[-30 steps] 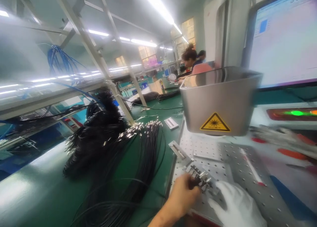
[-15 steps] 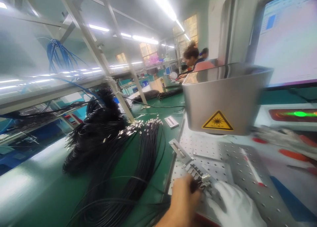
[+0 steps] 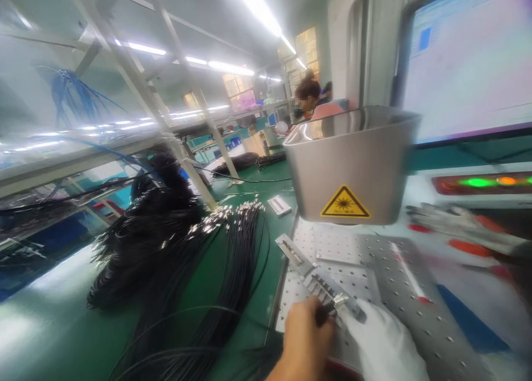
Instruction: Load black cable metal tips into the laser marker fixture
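Note:
My bare left hand [image 3: 305,331] is closed around the ends of black cables [image 3: 322,313], at the near side of a slotted metal fixture [image 3: 324,288]. Silvery connectors [image 3: 339,302] sit at the fixture's right end, beside my fingertips. In a white glove, my right hand [image 3: 384,336] has its fingers closed at that same end of the fixture, close to the connectors. Its exact grip is partly blurred. The fixture lies slanted on a perforated metal plate [image 3: 353,278]. Left of it, a long bundle of black cables [image 3: 239,270] with shiny connector ends rests on the green table.
A grey metal housing [image 3: 349,165] with a yellow laser warning sign hangs over the plate. A red-and-white pen [image 3: 409,273] and gloves [image 3: 461,231] lie to the right, below a monitor [image 3: 469,65]. A cable heap [image 3: 145,237] stands left. A co-worker [image 3: 310,96] sits beyond.
The view has swung slightly right, so the scene sits further left. My right hand's fingers, spread before, have closed in on the fixture's end. My left hand stays at the cables.

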The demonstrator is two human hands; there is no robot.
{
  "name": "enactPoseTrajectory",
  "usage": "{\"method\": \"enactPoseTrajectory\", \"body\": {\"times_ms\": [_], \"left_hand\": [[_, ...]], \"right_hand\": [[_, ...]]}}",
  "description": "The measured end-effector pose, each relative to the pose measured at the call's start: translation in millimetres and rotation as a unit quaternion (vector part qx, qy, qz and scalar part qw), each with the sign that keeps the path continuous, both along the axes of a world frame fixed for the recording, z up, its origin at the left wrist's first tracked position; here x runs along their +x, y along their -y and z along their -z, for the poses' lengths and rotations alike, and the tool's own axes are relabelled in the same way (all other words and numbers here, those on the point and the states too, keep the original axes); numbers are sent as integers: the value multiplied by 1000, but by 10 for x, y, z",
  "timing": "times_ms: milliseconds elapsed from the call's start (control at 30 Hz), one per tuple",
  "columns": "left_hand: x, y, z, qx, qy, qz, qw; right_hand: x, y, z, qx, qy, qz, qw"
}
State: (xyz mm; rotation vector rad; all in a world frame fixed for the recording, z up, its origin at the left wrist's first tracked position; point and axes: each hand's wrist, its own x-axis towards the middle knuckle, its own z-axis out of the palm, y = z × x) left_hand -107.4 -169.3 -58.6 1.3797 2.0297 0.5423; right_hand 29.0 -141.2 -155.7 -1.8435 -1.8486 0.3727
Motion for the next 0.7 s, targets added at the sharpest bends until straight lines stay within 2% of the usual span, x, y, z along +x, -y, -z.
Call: {"method": "enactPoseTrajectory", "body": {"times_ms": [100, 233, 300, 367, 500, 700], "left_hand": [[-3, -21, 1, 10, 9, 10, 1000], [-11, -53, 9, 20, 24, 14, 999], [-12, -62, -4, 21, 25, 14, 999], [-9, -66, -30, 12, 24, 11, 1000], [5, -71, -64, -9, 23, -2, 1000], [-25, -88, 7, 1, 41, 12, 999]], "right_hand": [[-75, -37, -211, -98, 3, 10, 995], [-62, -16, -545, -191, -21, -4, 981], [-42, -1, -623, -230, -38, -5, 972], [-32, 6, -598, -206, -49, -13, 977], [-32, 19, -445, -110, -58, -25, 992], [-63, 28, -385, -110, -48, -12, 993]]}}
